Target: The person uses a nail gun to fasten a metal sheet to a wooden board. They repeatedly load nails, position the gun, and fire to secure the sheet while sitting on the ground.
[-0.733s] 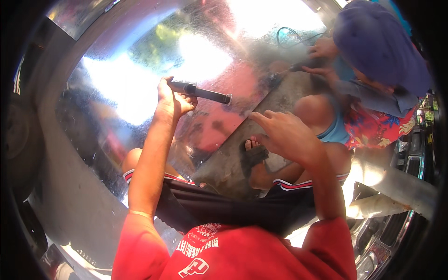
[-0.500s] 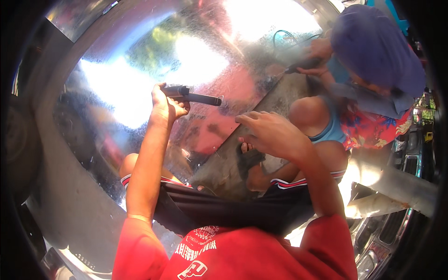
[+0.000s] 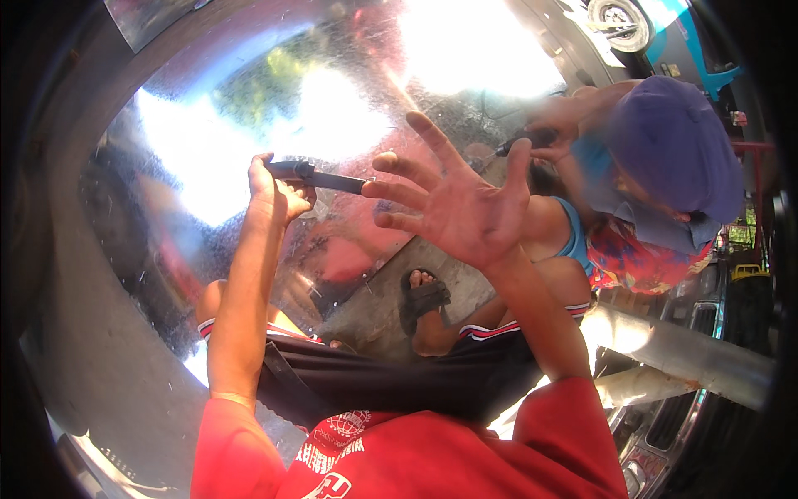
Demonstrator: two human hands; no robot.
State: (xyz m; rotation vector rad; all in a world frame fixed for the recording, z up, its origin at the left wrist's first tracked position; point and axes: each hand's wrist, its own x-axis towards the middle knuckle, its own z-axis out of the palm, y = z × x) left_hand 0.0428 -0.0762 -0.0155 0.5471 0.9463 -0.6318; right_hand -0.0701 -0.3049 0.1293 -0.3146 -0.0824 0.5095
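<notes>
My left hand (image 3: pixel 281 193) grips a dark, slim tool (image 3: pixel 328 179) by its thicker end, while its narrow straight part points right; its exact kind is unclear. Underneath lies a large shiny metal sheet (image 3: pixel 357 254) with bright reflections. My right hand (image 3: pixel 465 200) is raised palm up, its fingers spread and nothing held in it. One of its fingertips overlaps the tool's far end in the view; whether they touch I cannot tell.
At the right, a crouching person in a purple cap (image 3: pixel 677 141) holds a dark hand tool (image 3: pixel 528 141) over the sheet. My sandalled foot (image 3: pixel 424 299) rests on bare concrete (image 3: pixel 374 303). A thick grey pipe (image 3: pixel 682 345) lies at right, and a wheel (image 3: pixel 619 25) stands far right.
My right hand has turned from palm down to palm up, with its fingers spreading. The left hand and its tool appear slightly further left.
</notes>
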